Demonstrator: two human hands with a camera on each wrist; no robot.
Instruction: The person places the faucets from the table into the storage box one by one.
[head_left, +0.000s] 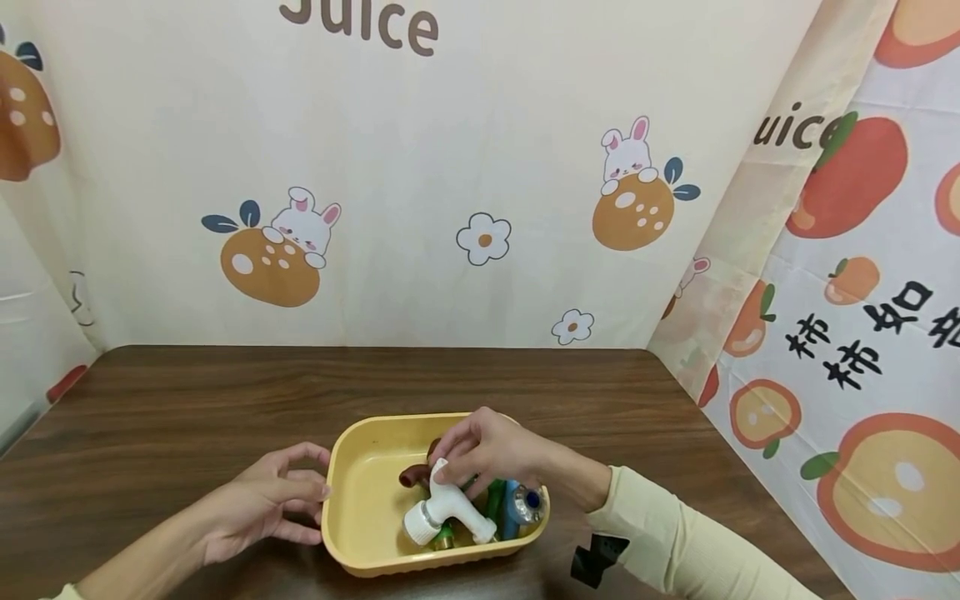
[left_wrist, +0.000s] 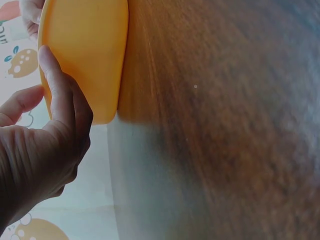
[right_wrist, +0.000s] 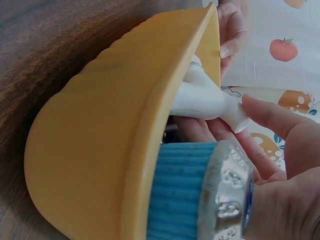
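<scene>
A yellow plastic basin (head_left: 360,500) stands on the table with several fittings inside. My right hand (head_left: 487,450) reaches into it from the right. Its thumb and fingers pinch the upper end of a white plastic tap (head_left: 450,502), which lies tilted over the other pieces; the right wrist view shows the thumb on the flared end of the tap (right_wrist: 205,100). At the basin's left side, my left hand (head_left: 262,502) touches the rim from outside with its fingertips. In the left wrist view, the index finger of this hand (left_wrist: 55,115) lies along the outer wall.
Beside the tap sit a brown tubular piece (head_left: 414,476), a green piece with a brass end (head_left: 444,536) and a blue ribbed piece with a metallic cap (head_left: 525,504). The dark wooden table (head_left: 225,392) backs onto a printed curtain (head_left: 412,167); another printed sheet (head_left: 840,333) hangs at the right.
</scene>
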